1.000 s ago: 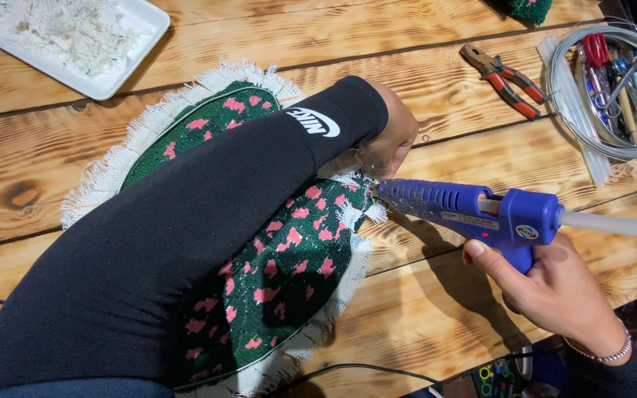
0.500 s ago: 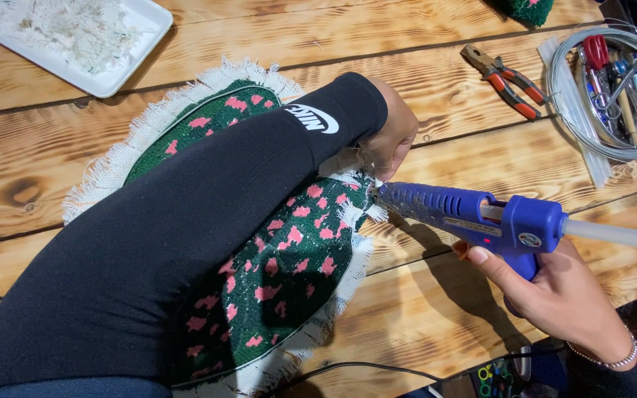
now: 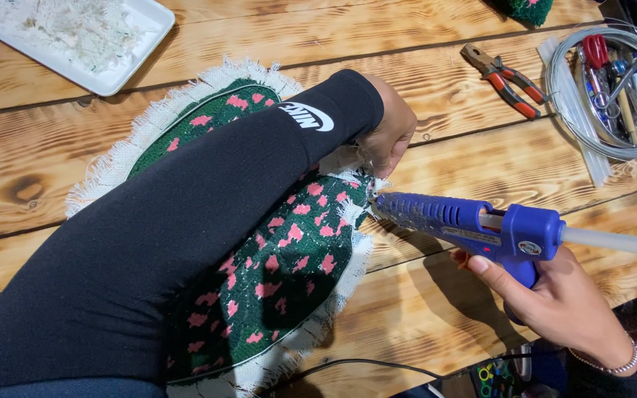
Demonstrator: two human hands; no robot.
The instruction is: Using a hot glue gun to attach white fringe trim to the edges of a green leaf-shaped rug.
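Barely any shift: blue glue gun point(image 3: 473, 225) nozzle stays at the green-pink rug piece point(image 3: 282, 250) right edge. Right hand point(image 3: 562, 306) clenched on gun grip. Left hand point(image 3: 388, 133) pinches white fringe point(image 3: 348, 158). Pliers point(image 3: 503, 77) well apart

Scorched wooden plank table point(image 3: 112, 158) with green-and-pink fringed rug point(image 3: 282, 258), white tray point(image 3: 123, 63), pliers point(image 3: 506, 77), wire coil point(image 3: 569, 110).
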